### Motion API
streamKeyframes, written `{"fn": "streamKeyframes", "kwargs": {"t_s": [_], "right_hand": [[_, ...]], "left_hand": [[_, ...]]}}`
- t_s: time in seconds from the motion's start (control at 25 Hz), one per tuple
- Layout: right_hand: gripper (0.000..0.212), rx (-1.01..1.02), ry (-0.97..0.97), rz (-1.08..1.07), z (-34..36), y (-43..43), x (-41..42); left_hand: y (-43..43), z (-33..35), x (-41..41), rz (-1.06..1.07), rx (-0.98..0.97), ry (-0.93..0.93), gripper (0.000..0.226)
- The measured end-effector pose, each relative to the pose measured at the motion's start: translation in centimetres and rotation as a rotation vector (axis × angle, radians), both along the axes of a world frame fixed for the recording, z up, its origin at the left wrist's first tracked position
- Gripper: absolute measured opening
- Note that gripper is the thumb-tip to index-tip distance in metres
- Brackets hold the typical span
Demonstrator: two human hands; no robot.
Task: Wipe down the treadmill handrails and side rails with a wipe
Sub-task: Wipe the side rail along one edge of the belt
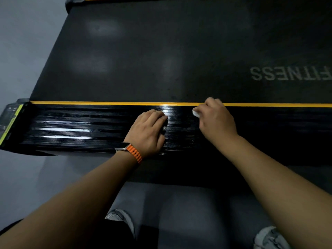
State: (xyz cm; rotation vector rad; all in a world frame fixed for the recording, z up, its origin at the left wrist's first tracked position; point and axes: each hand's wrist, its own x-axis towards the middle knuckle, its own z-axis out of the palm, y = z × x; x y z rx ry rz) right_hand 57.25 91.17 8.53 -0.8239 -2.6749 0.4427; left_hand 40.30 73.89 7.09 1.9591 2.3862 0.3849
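Right hand (pixel 215 121) is gripping the white wipe (pixel 196 113), fingers curled round it, and pressing it on the ribbed black side rail (pixel 80 126), right by the yellow stripe (pixel 107 102) that is edging the treadmill belt (pixel 161 51). Left hand (pixel 149 130) is resting palm down on the same rail, just left of the wipe, fingers relaxed and holding nothing. I am wearing an orange-banded watch (pixel 133 151) on that wrist.

Both hands on side rail (pixel 80 126), left hand (pixel 149 131) left of right hand (pixel 216 119), belt (pixel 161 60) behind
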Motion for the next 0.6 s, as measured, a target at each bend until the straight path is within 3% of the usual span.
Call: {"fn": "streamKeyframes", "kwargs": {"t_s": [0.16,0.6], "right_hand": [[0.015,0.056,-0.065,0.163,-0.1,-0.8,0.4],[0.019,0.056,0.005,0.095,-0.5,-3.4,2.5]], "left_hand": [[0.1,0.0,0.0,-0.011,0.023,0.004,0.061],[-0.1,0.0,0.1,-0.001,0.032,0.019,0.06]]}}
